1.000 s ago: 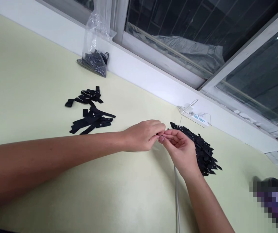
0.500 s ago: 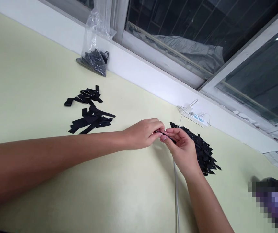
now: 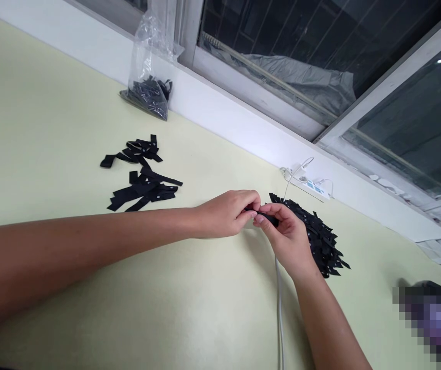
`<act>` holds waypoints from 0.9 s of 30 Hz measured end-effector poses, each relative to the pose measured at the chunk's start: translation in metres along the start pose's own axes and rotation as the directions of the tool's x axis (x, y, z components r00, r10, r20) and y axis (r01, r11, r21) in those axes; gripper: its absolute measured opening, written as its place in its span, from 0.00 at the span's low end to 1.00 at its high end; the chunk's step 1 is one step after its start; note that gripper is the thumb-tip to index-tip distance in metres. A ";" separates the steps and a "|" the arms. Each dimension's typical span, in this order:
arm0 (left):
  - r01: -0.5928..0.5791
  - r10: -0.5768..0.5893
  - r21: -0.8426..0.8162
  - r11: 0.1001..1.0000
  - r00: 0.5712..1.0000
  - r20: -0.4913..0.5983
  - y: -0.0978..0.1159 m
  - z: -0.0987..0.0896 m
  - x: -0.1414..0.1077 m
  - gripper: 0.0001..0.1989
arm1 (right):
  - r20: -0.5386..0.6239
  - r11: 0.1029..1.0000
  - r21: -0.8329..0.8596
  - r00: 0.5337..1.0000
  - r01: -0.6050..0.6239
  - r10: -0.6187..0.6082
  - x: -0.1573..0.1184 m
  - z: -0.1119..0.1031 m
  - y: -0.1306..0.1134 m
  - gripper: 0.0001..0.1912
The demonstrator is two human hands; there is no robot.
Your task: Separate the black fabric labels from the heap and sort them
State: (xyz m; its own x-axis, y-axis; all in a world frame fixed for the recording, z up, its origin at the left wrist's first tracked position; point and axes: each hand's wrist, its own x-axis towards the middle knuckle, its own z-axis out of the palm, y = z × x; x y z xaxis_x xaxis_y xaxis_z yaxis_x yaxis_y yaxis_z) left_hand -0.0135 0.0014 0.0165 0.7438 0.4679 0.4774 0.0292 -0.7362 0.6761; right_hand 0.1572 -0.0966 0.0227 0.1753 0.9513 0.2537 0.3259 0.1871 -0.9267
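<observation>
A white cable (image 3: 280, 308) is laid on the surface (image 3: 51, 103) nearest the viewer. Above it, a small black strip (image 3: 263, 216) is pinched between the left hand (image 3: 226, 214) and right hand (image 3: 286, 234), each grip closed on it. Just behind lies a black pile (image 3: 320, 239); farther left, loose strips (image 3: 141, 177); farthest, a bag (image 3: 149, 77).

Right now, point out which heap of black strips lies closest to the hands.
The big dense heap just behind the right hand. The small loose scatter lies far left; the bagged strips sit by the window.
</observation>
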 end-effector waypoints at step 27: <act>0.084 -0.084 -0.079 0.993 0.996 0.003 0.004 0.002 0.000 0.02 | 0.034 0.991 0.098 0.996 -0.087 0.084 0.000 0.003 0.001 0.13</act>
State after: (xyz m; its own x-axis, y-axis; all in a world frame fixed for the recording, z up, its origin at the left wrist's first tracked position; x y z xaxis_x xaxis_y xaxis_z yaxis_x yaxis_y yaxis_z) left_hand -0.0119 -0.0023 0.0182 0.7409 0.5262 0.4174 0.0386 -0.6539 0.7556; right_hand 0.1549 -0.0955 0.0214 0.1702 0.9715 0.1652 0.2170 0.1265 -0.9679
